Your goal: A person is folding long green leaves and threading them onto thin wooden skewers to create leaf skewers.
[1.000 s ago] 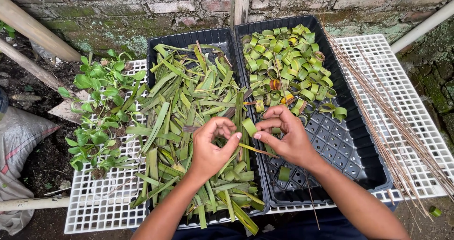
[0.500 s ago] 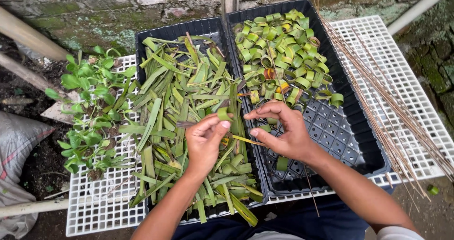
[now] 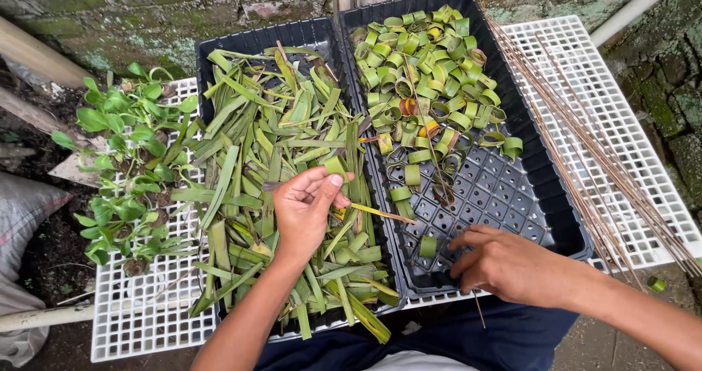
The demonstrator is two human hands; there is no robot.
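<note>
Green leaf strip being pinched between thumb and fingers of the left hand, together with a thin yellowish stick jutting rightward, hovering above the left black tray heaped with loose cut leaf strips. Right hand resting on the near edge of the right black cell tray, fingers curled, gripping nothing visible, touching the tray just beside one rolled leaf ring. Filling the far cells, many rolled leaf rings. Lying on the white grid rack, a bundle of thin brown sticks; sitting at left, small green seedlings.
</note>
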